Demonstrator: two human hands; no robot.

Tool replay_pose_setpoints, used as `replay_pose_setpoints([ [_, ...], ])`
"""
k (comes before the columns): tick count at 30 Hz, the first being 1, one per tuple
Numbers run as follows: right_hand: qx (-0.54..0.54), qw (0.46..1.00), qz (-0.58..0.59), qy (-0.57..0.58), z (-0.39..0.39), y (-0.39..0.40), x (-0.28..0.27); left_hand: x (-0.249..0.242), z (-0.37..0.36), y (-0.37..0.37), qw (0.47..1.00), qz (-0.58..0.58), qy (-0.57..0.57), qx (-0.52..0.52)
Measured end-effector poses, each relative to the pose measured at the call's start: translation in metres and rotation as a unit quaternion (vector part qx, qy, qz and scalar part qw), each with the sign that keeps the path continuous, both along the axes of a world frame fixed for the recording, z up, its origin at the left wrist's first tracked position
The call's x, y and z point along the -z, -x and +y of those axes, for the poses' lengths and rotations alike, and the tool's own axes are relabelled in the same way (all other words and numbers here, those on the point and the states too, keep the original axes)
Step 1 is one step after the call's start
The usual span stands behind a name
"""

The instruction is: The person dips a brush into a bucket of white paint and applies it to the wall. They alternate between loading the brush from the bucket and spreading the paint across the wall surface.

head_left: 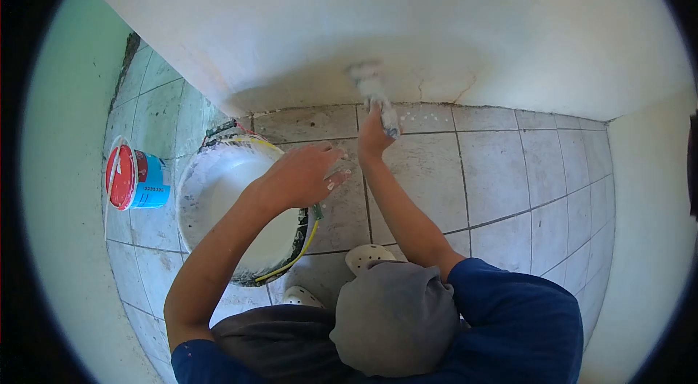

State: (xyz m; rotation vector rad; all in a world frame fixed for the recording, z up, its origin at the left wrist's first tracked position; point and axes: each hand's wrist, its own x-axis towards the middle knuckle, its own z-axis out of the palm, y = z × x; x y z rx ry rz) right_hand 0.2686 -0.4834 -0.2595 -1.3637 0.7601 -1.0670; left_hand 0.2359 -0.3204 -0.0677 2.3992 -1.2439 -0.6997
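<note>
Right hand [372,138] grips a white-smeared paintbrush [378,97], long axis upright against the white plastered wall [451,28] at upper centre; left hand [305,175] rests curled, apparently empty, on the big white paint-filled bucket [225,195].

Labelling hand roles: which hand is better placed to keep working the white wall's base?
Right. The right hand holds the paint tool against the white wall just above the floor tiles. The left hand rests at the paint bucket rim, apart from the wall.
</note>
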Motion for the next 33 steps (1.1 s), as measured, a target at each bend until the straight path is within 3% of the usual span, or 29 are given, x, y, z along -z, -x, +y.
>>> replay_pose_setpoints([
  [1,0.043,0.997,0.054,0.022,0.004,0.002,0.024,-0.002,0.002,0.001,1.000,-0.004,0.002,-0.004],
  [4,-0.013,0.985,-0.016,-0.169,0.008,0.020,0.031,-0.004,0.009,0.003,1.000,-0.006,0.002,-0.017],
  [8,-0.023,0.991,0.081,-0.102,-0.001,0.003,0.027,0.000,0.011,0.002,1.000,-0.007,0.004,-0.020],
  [10,-0.046,0.991,0.106,-0.067,-0.001,-0.020,-0.002,-0.002,0.009,0.001,1.000,-0.009,0.012,-0.011],
  [12,-0.033,0.960,-0.135,-0.244,0.013,-0.024,-0.079,0.000,0.014,-0.003,0.998,-0.037,0.051,-0.021],
  [14,-0.099,0.958,-0.148,-0.224,0.020,-0.002,-0.146,0.009,0.031,-0.014,0.988,-0.089,0.115,-0.057],
  [16,-0.175,0.938,-0.199,-0.222,0.013,0.012,-0.177,0.011,0.060,-0.038,0.973,-0.137,0.165,-0.087],
  [18,-0.261,0.916,-0.218,-0.213,0.021,0.027,-0.219,-0.007,0.088,-0.052,0.959,-0.088,0.187,-0.192],
  [20,-0.363,0.903,-0.192,-0.126,0.028,0.034,-0.239,0.001,0.121,-0.062,0.932,-0.057,0.229,-0.274],
  [21,-0.427,0.885,-0.154,-0.101,0.031,0.036,-0.243,0.007,0.137,-0.065,0.914,-0.043,0.253,-0.314],
  [24,-0.589,0.808,0.009,0.011,0.049,0.038,-0.243,0.031,0.179,-0.067,0.912,-0.170,0.209,-0.309],
  [27,-0.741,0.633,0.128,0.185,0.078,0.025,-0.223,0.042,0.190,-0.057,0.884,-0.166,0.245,-0.361],
  [30,-0.798,0.522,0.180,0.243,0.114,0.013,-0.177,0.067,0.200,-0.063,0.896,-0.223,0.223,-0.313],
  [33,-0.800,0.459,0.213,0.322,0.139,0.013,-0.164,0.080,0.200,-0.064,0.900,-0.224,0.206,-0.312],
])
